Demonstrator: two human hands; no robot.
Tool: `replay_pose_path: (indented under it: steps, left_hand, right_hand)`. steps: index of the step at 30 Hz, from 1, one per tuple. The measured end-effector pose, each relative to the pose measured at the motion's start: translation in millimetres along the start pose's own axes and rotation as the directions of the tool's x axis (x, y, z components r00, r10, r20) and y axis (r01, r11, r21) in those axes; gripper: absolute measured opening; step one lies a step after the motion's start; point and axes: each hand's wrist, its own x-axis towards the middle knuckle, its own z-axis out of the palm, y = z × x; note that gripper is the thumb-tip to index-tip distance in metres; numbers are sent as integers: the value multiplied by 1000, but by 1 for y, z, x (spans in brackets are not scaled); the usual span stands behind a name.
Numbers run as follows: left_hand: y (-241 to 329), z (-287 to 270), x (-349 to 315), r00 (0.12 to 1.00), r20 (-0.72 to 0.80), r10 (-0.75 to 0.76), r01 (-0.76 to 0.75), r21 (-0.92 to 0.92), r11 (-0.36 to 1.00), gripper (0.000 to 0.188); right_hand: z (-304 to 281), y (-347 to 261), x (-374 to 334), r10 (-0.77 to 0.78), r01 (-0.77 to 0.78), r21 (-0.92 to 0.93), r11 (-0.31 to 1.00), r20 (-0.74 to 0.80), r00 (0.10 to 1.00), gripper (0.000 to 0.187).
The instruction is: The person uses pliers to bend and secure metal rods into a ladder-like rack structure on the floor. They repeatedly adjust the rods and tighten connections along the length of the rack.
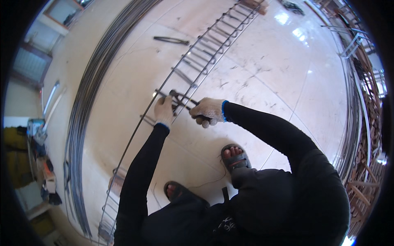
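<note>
A long steel rebar cage (183, 77) runs diagonally across the floor in front of me, with several stirrups along its bars. My left hand (163, 110), in a white knit glove with a blue cuff, is closed around a part of the cage. Gloved alike, my right hand (209, 110) grips the handles of dark end-cutting pincers (175, 93). Their jaws are at the cage, close by my left fingers. Whether the jaws hold any wire is too small to tell.
Another pair of pincers (171, 40) lies on the tiled floor left of the cage. A bundle of long steel rods (91, 82) curves along the left. Blocks (117, 183) prop the cage's near end. Stacked wood strips (366, 135) line the right side. Short wire scraps lie scattered.
</note>
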Motion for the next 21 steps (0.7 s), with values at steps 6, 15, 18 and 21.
replay_pose_path:
  steps: [6,15,18,21]
  left_hand:
    - [6,-11,-10,997,71,-13,6,99,995,40]
    - [12,-4,-13,998,56,-23,18,74,997,35]
    - [9,-9,-12,999,32,-9,7,66,998,34]
    - [10,2,-10,1000,6,-18,17,67,998,35]
  right_hand:
    - [26,41,-30,-133,145,101,984,-122,984,29]
    - [34,89,-6,24,30,406,913,-127,992,29]
    - [28,58,23,10,-18,604,796,16,1000,26]
    - [12,47,42,-22,-119,636,763,208,978,26]
